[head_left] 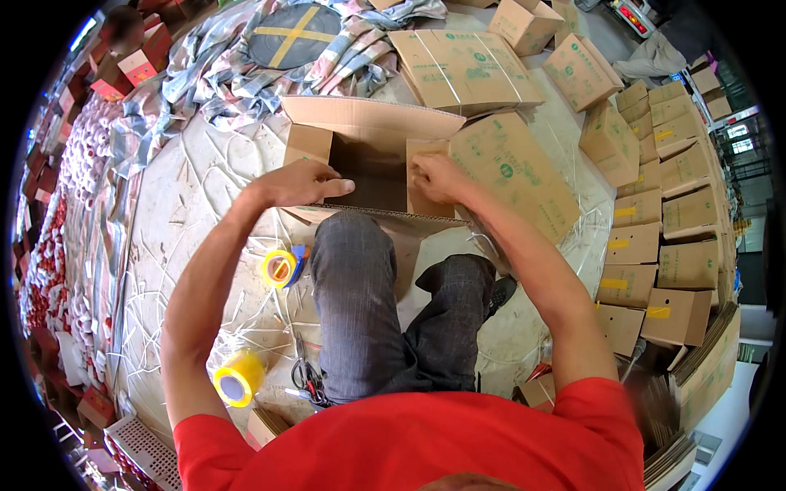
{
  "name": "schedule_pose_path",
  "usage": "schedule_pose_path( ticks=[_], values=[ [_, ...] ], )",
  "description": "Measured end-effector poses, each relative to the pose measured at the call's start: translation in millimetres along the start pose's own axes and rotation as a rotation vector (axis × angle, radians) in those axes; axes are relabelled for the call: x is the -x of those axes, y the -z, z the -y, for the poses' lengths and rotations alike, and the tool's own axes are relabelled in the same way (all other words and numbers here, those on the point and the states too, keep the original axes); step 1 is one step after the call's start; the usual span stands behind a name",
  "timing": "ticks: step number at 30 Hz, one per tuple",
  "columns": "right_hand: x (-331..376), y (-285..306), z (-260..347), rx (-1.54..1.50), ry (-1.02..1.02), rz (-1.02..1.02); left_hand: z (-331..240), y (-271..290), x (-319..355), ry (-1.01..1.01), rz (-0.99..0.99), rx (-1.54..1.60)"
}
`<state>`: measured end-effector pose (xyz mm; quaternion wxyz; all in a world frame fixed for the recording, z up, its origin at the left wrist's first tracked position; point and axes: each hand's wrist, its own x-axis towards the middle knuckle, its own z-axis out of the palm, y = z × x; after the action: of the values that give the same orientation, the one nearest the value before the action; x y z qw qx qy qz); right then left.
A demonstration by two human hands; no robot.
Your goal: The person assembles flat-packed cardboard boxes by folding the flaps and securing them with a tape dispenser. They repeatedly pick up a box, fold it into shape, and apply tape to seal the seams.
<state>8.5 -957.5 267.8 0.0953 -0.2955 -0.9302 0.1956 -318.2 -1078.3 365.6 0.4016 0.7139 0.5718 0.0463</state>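
An open cardboard box [372,116] stands in front of my knees, its far flap raised and its inside bare brown. My left hand [304,182] is closed at the box's left end, fingers curled over the short flap and near rim, thumb pointing inward. At the opposite end, my right hand [437,177] has its fingers bent round the right short flap. The fingertips of both hands are partly hidden. Against the box's right side lies a flat cardboard sheet [512,176] with green print.
Left of my legs are a blue tape dispenser [282,267], a yellow tape roll [237,379] and scissors [304,378] among white strap scraps. A strapped bundle of flat cartons [467,69] lies beyond the box. Stacked cartons [629,245] line the right side; a crumpled striped tarp [205,78] lies far left.
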Motion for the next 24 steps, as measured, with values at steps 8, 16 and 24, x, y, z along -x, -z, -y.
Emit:
schedule_pose_path(
  ticks=[8, 16, 24],
  values=[
    [3.3, 9.2, -0.5, -1.031, -0.442, -0.211, -6.6, -2.7, 15.5, -0.169, -0.355, -0.225],
    [2.6, 8.1, -9.1, -1.347, -0.489, -0.550, 58.1, -47.5, -40.8, -0.098, -0.768, -0.580],
    [41.4, -18.8, 39.8, -0.868, -0.663, -0.461, 48.6, -53.3, -43.9, 0.057, -0.861, -0.426]
  ],
)
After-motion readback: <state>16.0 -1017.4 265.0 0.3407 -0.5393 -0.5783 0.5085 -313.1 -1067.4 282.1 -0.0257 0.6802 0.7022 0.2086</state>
